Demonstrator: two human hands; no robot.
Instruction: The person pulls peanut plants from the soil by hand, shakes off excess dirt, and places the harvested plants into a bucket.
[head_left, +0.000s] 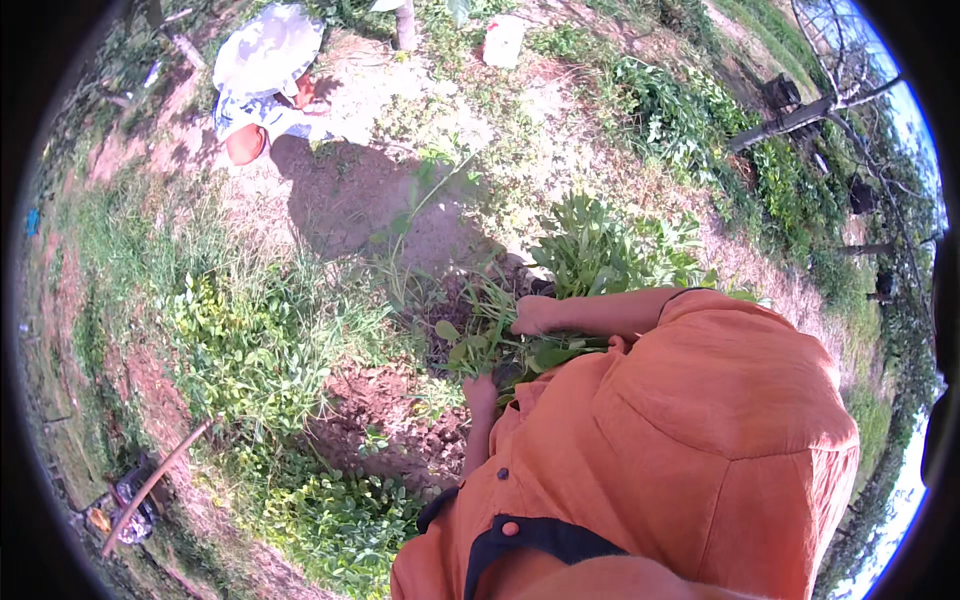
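Note:
My right hand (534, 315) is closed around a bunch of long green stems and leaves (491, 311). Below it in the picture, my left hand (481, 393) grips the lower side of the same bunch; leaves partly cover its fingers. Both hands are close in front of my orange shirt (675, 420). A heap of leafy green plants (592, 251) lies just beyond my right forearm. Broken reddish soil (382, 420) is to the left of my left hand. The roots and lower ends of the held plants cannot be made out.
Low leafy plants (240, 337) and grass grow to the left. Another person (259, 112) under a pale, wide head covering crouches ahead. A white container (503, 42) stands near a thin trunk (406, 28). A wooden pole (161, 480) slants at lower left; a bare branch (802, 116) juts in at right.

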